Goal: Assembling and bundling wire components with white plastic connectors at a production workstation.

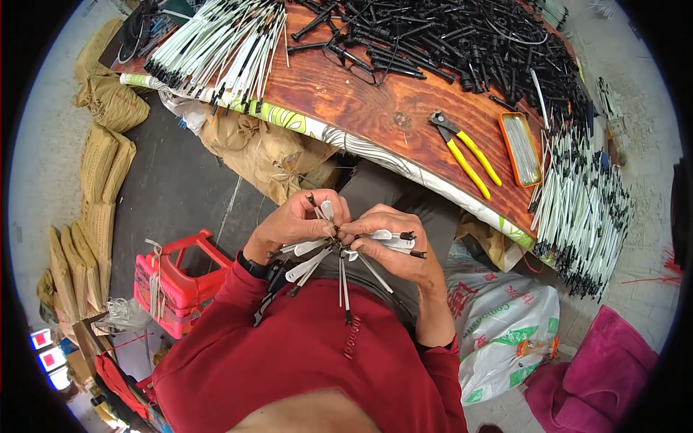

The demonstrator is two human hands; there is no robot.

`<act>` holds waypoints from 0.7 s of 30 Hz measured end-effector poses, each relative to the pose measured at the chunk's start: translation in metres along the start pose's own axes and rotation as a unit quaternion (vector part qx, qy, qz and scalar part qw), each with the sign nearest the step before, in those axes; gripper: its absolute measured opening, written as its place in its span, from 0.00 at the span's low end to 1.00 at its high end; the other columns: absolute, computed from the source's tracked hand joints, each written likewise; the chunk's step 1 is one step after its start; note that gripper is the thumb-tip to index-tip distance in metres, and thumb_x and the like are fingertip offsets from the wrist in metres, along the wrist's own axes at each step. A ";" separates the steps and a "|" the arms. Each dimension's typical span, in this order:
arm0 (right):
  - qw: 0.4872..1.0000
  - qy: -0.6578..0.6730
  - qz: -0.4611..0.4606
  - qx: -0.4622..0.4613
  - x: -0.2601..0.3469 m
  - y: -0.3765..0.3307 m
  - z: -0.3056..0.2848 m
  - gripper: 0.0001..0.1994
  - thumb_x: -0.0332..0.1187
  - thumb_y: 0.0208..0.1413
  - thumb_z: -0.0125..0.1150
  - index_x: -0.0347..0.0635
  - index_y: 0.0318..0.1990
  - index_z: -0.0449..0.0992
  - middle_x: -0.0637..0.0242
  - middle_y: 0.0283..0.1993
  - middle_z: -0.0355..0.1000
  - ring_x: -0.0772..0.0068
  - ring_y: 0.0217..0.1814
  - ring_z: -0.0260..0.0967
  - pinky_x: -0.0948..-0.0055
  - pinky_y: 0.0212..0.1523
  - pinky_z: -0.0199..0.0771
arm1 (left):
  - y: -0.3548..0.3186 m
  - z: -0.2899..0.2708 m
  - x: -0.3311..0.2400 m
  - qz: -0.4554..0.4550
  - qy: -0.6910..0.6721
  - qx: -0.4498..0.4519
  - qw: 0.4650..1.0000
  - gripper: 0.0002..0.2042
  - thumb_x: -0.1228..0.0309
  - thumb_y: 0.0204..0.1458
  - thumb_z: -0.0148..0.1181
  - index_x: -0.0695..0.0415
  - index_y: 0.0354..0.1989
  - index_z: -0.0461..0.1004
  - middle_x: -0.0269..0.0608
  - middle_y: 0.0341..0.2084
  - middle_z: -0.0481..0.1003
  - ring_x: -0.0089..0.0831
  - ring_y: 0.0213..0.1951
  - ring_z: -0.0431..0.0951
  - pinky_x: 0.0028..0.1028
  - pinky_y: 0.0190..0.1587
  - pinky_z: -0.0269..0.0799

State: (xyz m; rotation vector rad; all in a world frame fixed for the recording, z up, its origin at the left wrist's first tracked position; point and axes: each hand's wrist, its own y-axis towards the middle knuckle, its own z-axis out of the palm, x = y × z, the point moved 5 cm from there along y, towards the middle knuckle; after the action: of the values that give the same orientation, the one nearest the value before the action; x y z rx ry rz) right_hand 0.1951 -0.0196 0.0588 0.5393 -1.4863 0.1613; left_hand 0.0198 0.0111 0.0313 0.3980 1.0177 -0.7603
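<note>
Red-sleeved left hand (296,220) and right hand (390,242) pinch closed on a fanned bunch of light, bendy white ties (325,252), best held mid-bundle, below the worktop (375,108).

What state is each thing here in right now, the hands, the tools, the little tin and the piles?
Left hand: closed on white strips with black tips.
Right hand: pinching the same bunch.
Yellow-handled pliers: lying on the wooden table, handles spread.
Orange tin: open, holding pale strips.
Black parts: loose heap.
Red crate: on the floor.
</note>
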 end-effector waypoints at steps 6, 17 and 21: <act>0.999 -0.037 -0.004 -0.010 0.002 0.004 -0.003 0.13 0.24 0.51 0.73 0.40 0.45 0.84 0.65 0.38 0.82 0.70 0.41 0.77 0.71 0.44 0.77 | 0.004 -0.002 -0.003 0.001 0.023 0.027 0.999 0.12 0.64 0.58 0.69 0.57 0.37 0.73 0.35 0.37 0.73 0.23 0.41 0.74 0.25 0.46 0.69; 0.999 -0.046 -0.015 -0.011 0.005 0.005 -0.004 0.12 0.24 0.51 0.72 0.39 0.44 0.84 0.65 0.38 0.83 0.68 0.40 0.77 0.69 0.44 0.76 | 0.006 -0.001 -0.005 -0.005 0.014 0.035 0.999 0.13 0.63 0.56 0.70 0.58 0.35 0.74 0.36 0.36 0.74 0.24 0.40 0.74 0.26 0.46 0.69; 0.997 -0.064 -0.046 -0.003 0.009 0.005 -0.002 0.13 0.23 0.52 0.70 0.40 0.46 0.83 0.64 0.39 0.83 0.64 0.40 0.80 0.66 0.46 0.76 | 0.006 -0.003 -0.005 0.003 0.015 0.040 0.999 0.13 0.63 0.55 0.71 0.59 0.34 0.75 0.36 0.35 0.74 0.25 0.39 0.74 0.26 0.44 0.69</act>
State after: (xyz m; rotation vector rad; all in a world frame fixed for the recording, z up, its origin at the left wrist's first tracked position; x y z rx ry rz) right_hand 0.1957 -0.0163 0.0691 0.6216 -1.5822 0.0498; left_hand 0.0205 0.0188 0.0336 0.4822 1.0159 -0.7941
